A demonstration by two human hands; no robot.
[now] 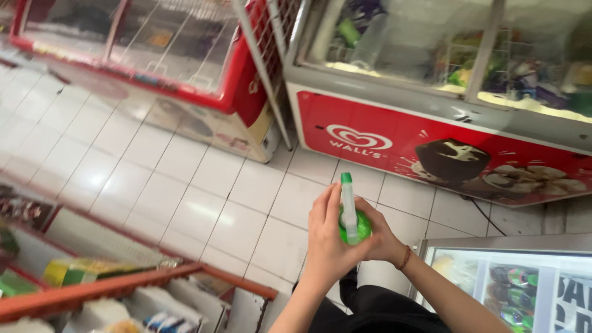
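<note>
Green spray bottle (351, 216) lower centre of frame, above white tiled floor (185, 185); long axis upright, green-tipped nozzle pointing up-frame. Left hand (327, 240) and right hand (382, 237) both clasp bottle body, grip closed round it.

Both hands clasped a green spray bottle (349, 217): the left hand (328, 237) around its near side, the right hand (383, 237) seemingly cupping its far side, above white floor tiles (185, 203).

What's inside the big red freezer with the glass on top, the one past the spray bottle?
Through the sliding glass lid of the red freezer, colourful wrapped packets show in wire baskets. Glare and frost blur them, so what kind they are cannot be told, and the red front hides everything lower down.
</note>
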